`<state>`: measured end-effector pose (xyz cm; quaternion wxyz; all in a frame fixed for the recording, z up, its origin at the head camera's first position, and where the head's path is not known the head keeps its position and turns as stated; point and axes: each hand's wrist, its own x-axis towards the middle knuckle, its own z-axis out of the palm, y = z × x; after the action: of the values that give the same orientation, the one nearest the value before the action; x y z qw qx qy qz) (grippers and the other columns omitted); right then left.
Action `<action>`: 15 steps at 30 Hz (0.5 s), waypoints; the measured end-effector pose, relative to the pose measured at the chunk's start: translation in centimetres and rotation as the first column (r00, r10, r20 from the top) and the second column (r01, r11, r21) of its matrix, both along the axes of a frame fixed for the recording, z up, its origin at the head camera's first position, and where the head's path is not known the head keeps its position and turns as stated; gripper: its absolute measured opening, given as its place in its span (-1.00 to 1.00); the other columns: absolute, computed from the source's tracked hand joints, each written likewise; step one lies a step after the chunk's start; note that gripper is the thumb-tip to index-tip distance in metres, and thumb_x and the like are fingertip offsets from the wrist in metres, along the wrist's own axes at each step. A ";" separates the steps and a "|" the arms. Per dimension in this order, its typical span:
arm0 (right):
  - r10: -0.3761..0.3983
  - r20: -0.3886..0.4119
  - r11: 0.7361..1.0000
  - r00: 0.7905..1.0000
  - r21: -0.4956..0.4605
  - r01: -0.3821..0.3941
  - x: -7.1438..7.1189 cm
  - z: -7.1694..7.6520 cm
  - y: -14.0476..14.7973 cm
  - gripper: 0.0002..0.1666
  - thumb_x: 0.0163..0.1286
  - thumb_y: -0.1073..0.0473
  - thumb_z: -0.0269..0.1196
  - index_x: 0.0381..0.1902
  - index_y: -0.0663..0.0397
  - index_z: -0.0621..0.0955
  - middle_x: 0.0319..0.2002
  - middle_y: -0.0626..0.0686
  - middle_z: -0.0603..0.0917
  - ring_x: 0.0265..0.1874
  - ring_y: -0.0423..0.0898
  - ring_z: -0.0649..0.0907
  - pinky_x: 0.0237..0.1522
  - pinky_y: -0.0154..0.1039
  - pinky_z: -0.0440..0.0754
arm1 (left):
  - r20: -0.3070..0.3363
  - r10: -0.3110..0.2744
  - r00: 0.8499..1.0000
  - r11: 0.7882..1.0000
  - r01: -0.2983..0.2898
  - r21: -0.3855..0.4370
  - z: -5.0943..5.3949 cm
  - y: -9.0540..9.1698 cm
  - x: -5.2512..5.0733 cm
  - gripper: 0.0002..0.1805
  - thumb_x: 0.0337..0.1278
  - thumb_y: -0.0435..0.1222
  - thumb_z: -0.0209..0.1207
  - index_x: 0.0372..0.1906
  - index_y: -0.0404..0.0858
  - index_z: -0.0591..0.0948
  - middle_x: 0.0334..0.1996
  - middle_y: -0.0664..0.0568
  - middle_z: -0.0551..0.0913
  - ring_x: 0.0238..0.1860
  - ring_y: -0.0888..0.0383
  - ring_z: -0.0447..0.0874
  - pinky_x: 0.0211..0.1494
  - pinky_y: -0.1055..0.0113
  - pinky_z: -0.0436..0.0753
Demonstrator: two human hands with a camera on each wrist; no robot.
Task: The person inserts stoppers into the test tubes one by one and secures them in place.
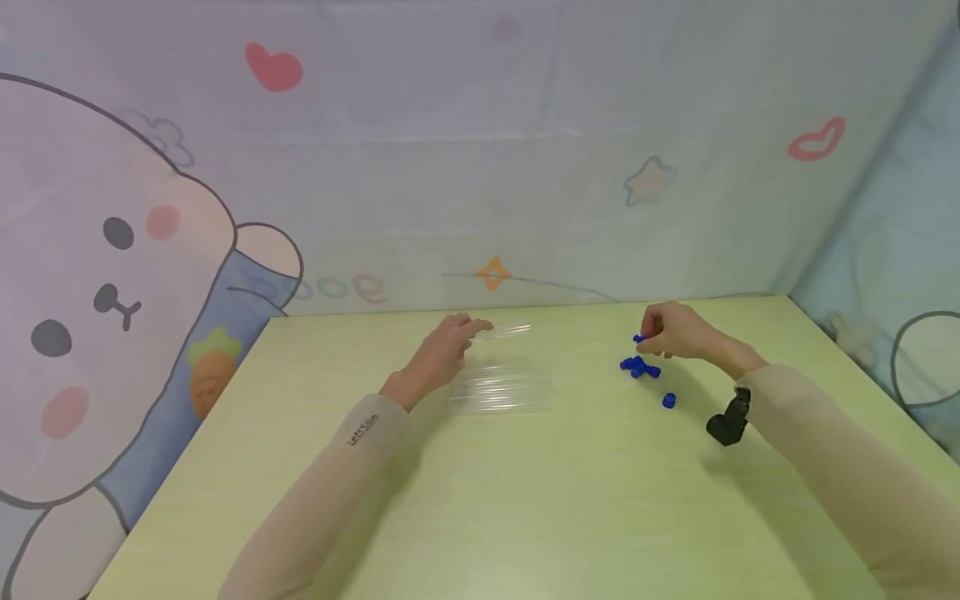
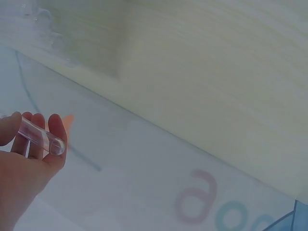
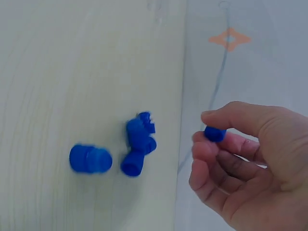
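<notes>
A clear tube point(image 2: 41, 136) lies across the curled fingers of my left hand point(image 2: 30, 159), held by the thumb; in the head view that hand point(image 1: 442, 354) is at the upper left of several clear tubes point(image 1: 500, 389) lying side by side. Between thumb and fingertips, my right hand point(image 3: 250, 163) pinches a small blue cap point(image 3: 215, 134). Beside it, in the head view, a small pile of blue caps point(image 1: 638, 367) lies below the right hand point(image 1: 678, 330), and one more blue cap point(image 1: 669, 401) stands apart, nearer the front.
The pale table point(image 1: 525, 500) ends at a printed cloth point(image 1: 450, 167) hanging behind it. More cloth hangs at the left and right sides. A black device point(image 1: 729, 421) is attached at the right wrist.
</notes>
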<state>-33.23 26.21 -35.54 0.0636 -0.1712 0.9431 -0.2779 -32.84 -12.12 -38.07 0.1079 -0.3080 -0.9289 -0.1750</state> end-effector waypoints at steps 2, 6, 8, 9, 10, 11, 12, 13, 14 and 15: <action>-0.008 0.037 0.996 0.999 -0.091 0.012 -0.1 0.1 -0.4 -0.77 0.27 0.23 0.29 -0.27 0.28 0.50 -0.46 0.12 0.61 -0.49 0.00 0.61 -0.40 -0.16 0.66 | -0.001 0.002 1.000 1.000 -0.002 -0.004 0.0 0.2 0.0 -0.44 0.18 -0.64 0.05 0.25 -0.18 0.50 -0.14 -0.15 0.57 -0.02 -0.06 0.51 -0.06 0.19 0.59; 0.004 0.107 0.971 0.994 -0.239 0.022 -0.1 0.3 -1.3 -0.72 0.35 0.15 0.25 -0.17 0.29 0.52 -0.40 0.07 0.61 -0.43 -0.03 0.61 -0.32 -0.15 0.67 | 0.005 0.001 1.000 1.000 -0.001 0.000 0.0 0.5 -0.1 -0.44 0.19 -0.64 0.03 0.25 -0.16 0.50 -0.14 -0.14 0.56 -0.01 -0.04 0.50 -0.06 0.20 0.59; 0.023 0.124 0.955 0.992 -0.295 0.015 -0.1 0.3 -1.7 -0.70 0.38 0.13 0.22 -0.15 0.31 0.53 -0.40 0.03 0.61 -0.43 -0.07 0.60 -0.31 -0.15 0.67 | 0.007 -0.005 1.000 1.000 0.005 0.006 0.0 0.6 -0.2 -0.44 0.20 -0.64 0.03 0.25 -0.16 0.50 -0.12 -0.16 0.57 0.01 -0.05 0.50 -0.03 0.18 0.59; 0.033 0.128 0.949 0.991 -0.316 0.009 -0.2 0.3 -1.9 -0.69 0.40 0.12 0.21 -0.13 0.31 0.53 -0.40 0.00 0.61 -0.44 -0.11 0.59 -0.30 -0.15 0.67 | 0.007 -0.008 1.000 1.000 0.007 0.006 0.0 0.6 -0.2 -0.44 0.20 -0.64 0.03 0.25 -0.15 0.50 -0.10 -0.16 0.57 0.03 -0.05 0.50 -0.02 0.18 0.60; 0.040 0.135 0.941 0.990 -0.339 0.009 -0.2 0.2 -2.1 -0.69 0.42 0.12 0.19 -0.12 0.32 0.52 -0.40 0.00 0.60 -0.44 -0.11 0.58 -0.29 -0.15 0.67 | 0.007 -0.011 1.000 1.000 0.011 0.008 0.1 0.7 -0.2 -0.44 0.20 -0.64 0.03 0.25 -0.16 0.50 -0.10 -0.17 0.57 0.04 -0.06 0.50 -0.01 0.17 0.60; 0.047 0.140 0.933 0.989 -0.361 0.007 -0.3 0.2 -2.4 -0.69 0.44 0.12 0.16 -0.11 0.32 0.51 -0.40 0.00 0.60 -0.45 -0.13 0.57 -0.29 -0.15 0.67 | 0.007 -0.012 1.000 1.000 0.012 0.007 0.1 0.7 -0.3 -0.44 0.20 -0.64 0.03 0.25 -0.15 0.50 -0.09 -0.17 0.57 0.05 -0.06 0.50 -0.01 0.17 0.60; 0.052 0.148 0.923 0.988 -0.385 0.009 -0.4 0.1 -2.6 -0.69 0.45 0.12 0.14 -0.09 0.32 0.50 -0.40 -0.01 0.60 -0.44 -0.14 0.57 -0.28 -0.15 0.67 | 0.004 -0.013 1.000 1.000 0.013 0.003 0.1 0.8 -0.3 -0.44 0.20 -0.64 0.03 0.25 -0.15 0.50 -0.09 -0.17 0.57 0.05 -0.06 0.50 0.00 0.17 0.60; 0.058 0.157 0.912 0.986 -0.410 0.012 -0.5 0.0 -2.8 -0.68 0.47 0.12 0.12 -0.07 0.32 0.49 -0.39 -0.01 0.60 -0.44 -0.14 0.57 -0.27 -0.14 0.68 | 0.000 -0.014 1.000 1.000 0.014 0.001 0.1 0.8 -0.3 -0.45 0.20 -0.63 0.03 0.25 -0.15 0.50 -0.10 -0.17 0.57 0.05 -0.06 0.50 -0.01 0.18 0.60; 0.062 0.165 0.900 0.984 -0.435 0.016 -0.6 -0.1 -3.0 -0.68 0.48 0.12 0.10 -0.05 0.32 0.47 -0.38 -0.02 0.61 -0.43 -0.15 0.58 -0.25 -0.13 0.68 | -0.005 -0.016 1.000 1.000 0.016 -0.002 0.2 0.9 -0.3 -0.45 0.21 -0.62 0.04 0.25 -0.15 0.50 -0.10 -0.16 0.57 0.04 -0.06 0.51 -0.03 0.19 0.60; 0.066 0.173 0.888 0.983 -0.459 0.021 -0.7 -0.3 -3.2 -0.67 0.49 0.12 0.08 -0.03 0.33 0.46 -0.37 -0.02 0.61 -0.43 -0.15 0.59 -0.24 -0.12 0.69 | -0.012 -0.018 1.000 1.000 0.017 -0.006 0.2 0.9 -0.3 -0.46 0.21 -0.62 0.05 0.25 -0.15 0.50 -0.12 -0.15 0.56 0.03 -0.05 0.51 -0.04 0.20 0.60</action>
<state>-33.96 23.05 -35.80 0.1112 -0.1662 0.8388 -0.5064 -33.09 -11.19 -37.87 0.1109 -0.3174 -0.9260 -0.1716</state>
